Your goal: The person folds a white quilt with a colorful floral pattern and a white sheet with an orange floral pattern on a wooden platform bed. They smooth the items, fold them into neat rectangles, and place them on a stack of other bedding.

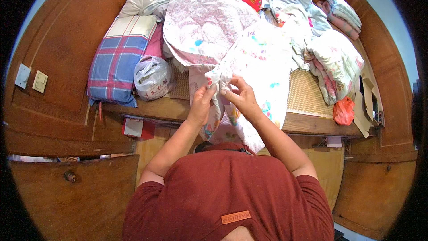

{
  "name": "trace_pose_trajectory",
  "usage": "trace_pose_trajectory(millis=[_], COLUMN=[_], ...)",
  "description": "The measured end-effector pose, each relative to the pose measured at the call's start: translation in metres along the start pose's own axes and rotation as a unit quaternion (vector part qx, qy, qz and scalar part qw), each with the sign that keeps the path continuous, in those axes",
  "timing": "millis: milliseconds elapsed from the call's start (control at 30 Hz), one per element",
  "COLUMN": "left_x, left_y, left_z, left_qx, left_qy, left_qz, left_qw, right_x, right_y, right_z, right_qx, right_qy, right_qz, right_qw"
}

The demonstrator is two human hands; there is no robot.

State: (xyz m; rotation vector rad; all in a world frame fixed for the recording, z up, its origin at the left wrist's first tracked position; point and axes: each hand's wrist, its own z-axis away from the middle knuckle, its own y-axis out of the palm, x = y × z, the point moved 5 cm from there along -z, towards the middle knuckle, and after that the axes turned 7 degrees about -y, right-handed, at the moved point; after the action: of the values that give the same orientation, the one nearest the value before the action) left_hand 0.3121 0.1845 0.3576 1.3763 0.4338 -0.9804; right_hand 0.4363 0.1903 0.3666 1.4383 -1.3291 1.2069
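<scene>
A white quilt cover (263, 67) with colourful leaf prints lies over the bed and hangs past its front edge. On it rests a pinkish patterned quilt (205, 24), its near end narrowing toward my hands. My left hand (203, 102) is closed on the gathered cloth from the left, thumb on top. Close by on the right, my right hand (240, 96) pinches the same bunched fabric between thumb and fingers. The bunched part stands up a little between both hands. Which layers each hand grips is hidden in the folds.
A plaid blue pillow (120, 58) and a tied white plastic bag (152, 78) sit on the left. Folded floral bedding (336, 62), a red plastic bag (343, 110) and an open cardboard box (365, 102) are on the right. The wooden bed edge (307, 123) runs across in front.
</scene>
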Motion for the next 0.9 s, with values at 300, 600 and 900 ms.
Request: trace_pose_trajectory(millis=[300, 600, 900], left_x=[0.005, -0.005, -0.003], left_y=[-0.028, 0.013, 0.01], left_z=[0.002, 0.009, -0.01], left_qx=[-0.026, 0.026, -0.015], left_qy=[0.074, 0.108, 0.013], left_qz=[-0.193, -0.295, -0.199], left_qw=[0.978, 0.949, 0.98], right_x=[-0.006, -0.002, 0.022], right_y=[-0.005, -0.003, 0.011], right_z=[0.003, 0.006, 0.025], right_qx=[-0.083, -0.071, -0.002], right_qy=[0.02, -0.028, -0.184], right_qz=[-0.163, -0.058, 0.299], right_qw=[0.983, 0.995, 0.936])
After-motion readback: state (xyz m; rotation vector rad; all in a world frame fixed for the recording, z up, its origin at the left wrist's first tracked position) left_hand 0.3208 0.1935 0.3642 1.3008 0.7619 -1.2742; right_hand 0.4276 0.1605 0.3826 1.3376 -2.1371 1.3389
